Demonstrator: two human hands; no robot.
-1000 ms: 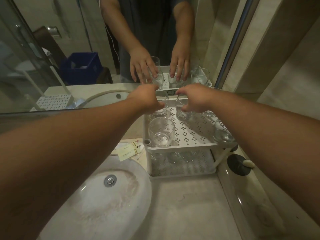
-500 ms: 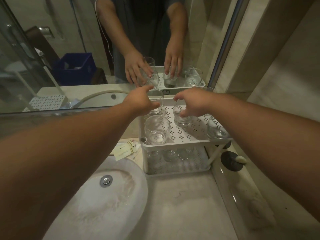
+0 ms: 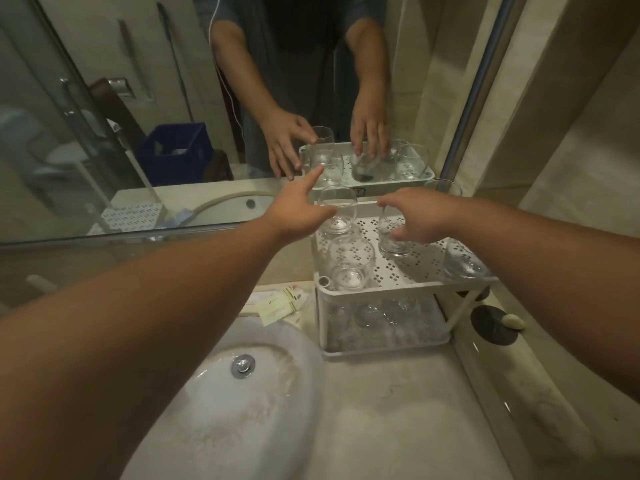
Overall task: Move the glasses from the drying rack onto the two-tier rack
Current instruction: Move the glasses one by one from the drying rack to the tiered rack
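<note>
Your left hand (image 3: 298, 213) sits at the back-left corner of the two-tier rack (image 3: 405, 287), grip loose: index finger straight toward the mirror (image 3: 145, 109), other fingers relaxed beside the back-left glass (image 3: 337, 211), and you can't tell from here if they touch it. Your right hand (image 3: 417, 216) is curled round the middle glass (image 3: 389, 237) on the top tier, thumb low on its side, fingers over the rim; the glass stands upright on the perforated white shelf. Also on the top tier: a front-left glass (image 3: 349, 265) just ahead of the back-left one, a right glass (image 3: 462, 259) near the right edge partly behind your forearm, and a back-right glass (image 3: 445, 188) whose rim shows above your wrist. More glasses (image 3: 381, 310) sit on the lower tier, blurred, count unclear. The rack stands on the tabletop (image 3: 398, 417), against the mirror, right of the sink (image 3: 242, 403). Pale sachets (image 3: 277, 306) lie between sink and rack; they carry print, too small to read. A small emblem on the rack's mirrored front edge isn't legible either. A dark round dish (image 3: 493, 323) with a pale pebble-like thing (image 3: 514, 321) sits right of the rack. No drying rack identifiable apart from this one.
</note>
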